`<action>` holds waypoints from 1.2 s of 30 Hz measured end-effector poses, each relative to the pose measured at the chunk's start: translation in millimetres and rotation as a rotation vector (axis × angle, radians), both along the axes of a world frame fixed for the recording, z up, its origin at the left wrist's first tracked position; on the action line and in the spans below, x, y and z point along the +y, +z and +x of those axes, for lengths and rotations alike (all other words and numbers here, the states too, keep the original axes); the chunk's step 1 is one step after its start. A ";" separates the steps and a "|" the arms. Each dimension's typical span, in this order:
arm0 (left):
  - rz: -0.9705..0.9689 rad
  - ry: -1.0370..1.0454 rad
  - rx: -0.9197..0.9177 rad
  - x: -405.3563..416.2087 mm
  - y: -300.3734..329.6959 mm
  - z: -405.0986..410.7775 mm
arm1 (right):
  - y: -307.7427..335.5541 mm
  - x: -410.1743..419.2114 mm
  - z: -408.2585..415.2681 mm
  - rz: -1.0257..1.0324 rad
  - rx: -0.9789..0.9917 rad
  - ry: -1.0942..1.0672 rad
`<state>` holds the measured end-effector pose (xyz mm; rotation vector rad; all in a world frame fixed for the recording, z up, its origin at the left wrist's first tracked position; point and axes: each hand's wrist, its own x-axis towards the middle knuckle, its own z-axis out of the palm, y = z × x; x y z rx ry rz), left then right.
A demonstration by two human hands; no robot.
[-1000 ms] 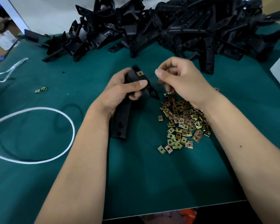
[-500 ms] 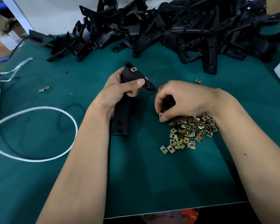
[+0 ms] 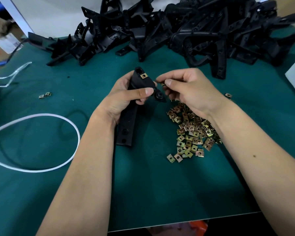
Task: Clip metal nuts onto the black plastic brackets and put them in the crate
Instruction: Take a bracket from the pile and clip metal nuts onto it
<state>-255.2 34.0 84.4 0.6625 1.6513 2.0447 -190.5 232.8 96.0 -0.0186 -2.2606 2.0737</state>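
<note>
Since half a second ago the right hand [image 3: 191, 92] has come up from the heap of metal nuts [image 3: 192, 132] and now sits just beside the upper end of the black bracket [image 3: 136, 99], with one small nut [image 3: 163, 84] pinched between thumb and forefinger; the left hand [image 3: 126, 99] has kept its place, its grip clamped round the bracket's middle, thumb laid across the front, the lower end reaching down towards the tabletop [image 3: 143, 184]; one clipped nut [image 3: 144, 75] already shows on the bracket's upper face, so this piece looks partly done, and the pinched nut seems meant for the tab near the bracket's angled tip, though it is not yet seated; plenty is left, to judge by the large pile of black brackets [image 3: 177, 31] at the far side and the many loose nuts lying under the right wrist; no crate can be made out, so how many finished pieces have been put away cannot be told; two stray nuts [image 3: 45, 95] lie well apart to the left, near a looped white strap [image 3: 41, 143].
</note>
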 end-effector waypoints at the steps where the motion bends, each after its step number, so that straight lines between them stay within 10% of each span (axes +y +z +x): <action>1: 0.000 -0.005 0.002 0.1 0.2 0.1 | 0.1 -0.2 0.4 -0.021 -0.010 0.012; 36: 0.033 -0.034 -0.020 15.3 -3.9 4.9 | 4.5 8.9 3.6 -0.228 -0.074 0.112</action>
